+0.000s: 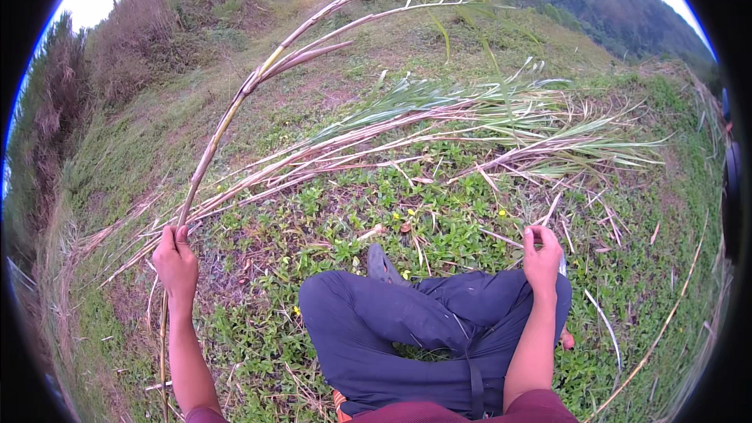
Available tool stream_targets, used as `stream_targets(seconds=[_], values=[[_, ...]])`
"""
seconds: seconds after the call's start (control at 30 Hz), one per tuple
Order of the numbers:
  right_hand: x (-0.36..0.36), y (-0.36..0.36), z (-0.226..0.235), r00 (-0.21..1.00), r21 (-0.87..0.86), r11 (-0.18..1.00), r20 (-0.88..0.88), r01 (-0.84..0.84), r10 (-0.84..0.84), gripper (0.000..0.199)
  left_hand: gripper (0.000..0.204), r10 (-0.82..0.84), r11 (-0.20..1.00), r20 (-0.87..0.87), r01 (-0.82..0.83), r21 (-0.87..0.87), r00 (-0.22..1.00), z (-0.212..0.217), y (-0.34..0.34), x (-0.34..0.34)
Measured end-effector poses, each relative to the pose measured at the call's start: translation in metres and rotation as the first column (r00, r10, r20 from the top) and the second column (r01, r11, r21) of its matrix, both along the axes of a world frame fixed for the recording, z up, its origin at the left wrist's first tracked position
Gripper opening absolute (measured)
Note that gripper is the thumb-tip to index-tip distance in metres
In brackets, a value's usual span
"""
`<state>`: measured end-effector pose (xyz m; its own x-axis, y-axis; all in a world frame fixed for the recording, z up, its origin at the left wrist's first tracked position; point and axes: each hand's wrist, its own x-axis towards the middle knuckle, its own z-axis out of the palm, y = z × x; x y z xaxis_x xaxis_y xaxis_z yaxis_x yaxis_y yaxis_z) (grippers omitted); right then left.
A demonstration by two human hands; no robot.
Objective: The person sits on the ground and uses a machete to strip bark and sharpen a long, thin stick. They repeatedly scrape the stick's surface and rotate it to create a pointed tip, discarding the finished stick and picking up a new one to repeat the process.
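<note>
My left hand (176, 258) is closed around a long reed-like grass stalk (210, 145). The stalk rises from the fist, arches to the right, and forks into dry sheaths and thin green leaves at its top. Its lower end runs down past my left forearm. My right hand (542, 254) rests by my right knee with thumb and fingers pinched together. A small pale edge shows beside that hand, but what the fingers hold cannot be made out. Beyond my legs lies a loose pile of cut stalks (368, 139), its leafy green ends toward the right.
I sit cross-legged in dark trousers (368, 313) on low green weeds. One grey shoe (384, 265) pokes out in front. A long thin dry stalk (658, 341) lies at the right. Tall brush (129, 43) stands at the far left, with a wooded hill (572, 8) behind.
</note>
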<state>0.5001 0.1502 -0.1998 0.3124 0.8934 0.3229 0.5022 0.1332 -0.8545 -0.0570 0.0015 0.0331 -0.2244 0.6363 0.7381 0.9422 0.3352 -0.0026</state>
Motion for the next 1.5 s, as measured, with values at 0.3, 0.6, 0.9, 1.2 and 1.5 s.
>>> stream_targets(seconds=[0.3, 0.6, 0.9, 1.2, 1.5], values=[[0.215, -0.09, -0.163, 0.945, -0.686, 0.668, 0.318, 0.289, -0.082, 0.038, 0.032, -0.193, 0.96, 0.459, 0.263, -0.093, 0.867, -0.071, 0.112, 0.128], [0.171, -0.122, -0.177, 0.893, -0.593, 0.75, 0.451, 0.292, 0.009, 0.047, 0.036, -0.15, 0.694, 0.646, 0.545, -0.47, 0.749, -0.175, 0.208, 0.197], [0.183, -0.116, -0.08, 0.891, -0.631, 0.708, 0.455, 0.318, 0.005, 0.051, 0.016, -0.335, 0.657, 0.494, 0.575, -0.487, 0.802, -0.192, 0.204, 0.146], [0.172, -0.138, 0.003, 0.814, -0.337, 0.746, 0.331, 0.575, -0.477, 0.033, 0.02, -0.203, 0.691, 0.434, 0.443, -0.571, 0.878, -0.209, 0.178, 0.07], [0.02, -0.196, 0.097, 0.839, -0.069, 0.978, -0.504, 0.197, -0.204, 0.017, 0.038, -0.019, 0.55, 0.578, 0.491, -0.675, 0.816, -0.286, 0.163, 0.044]])
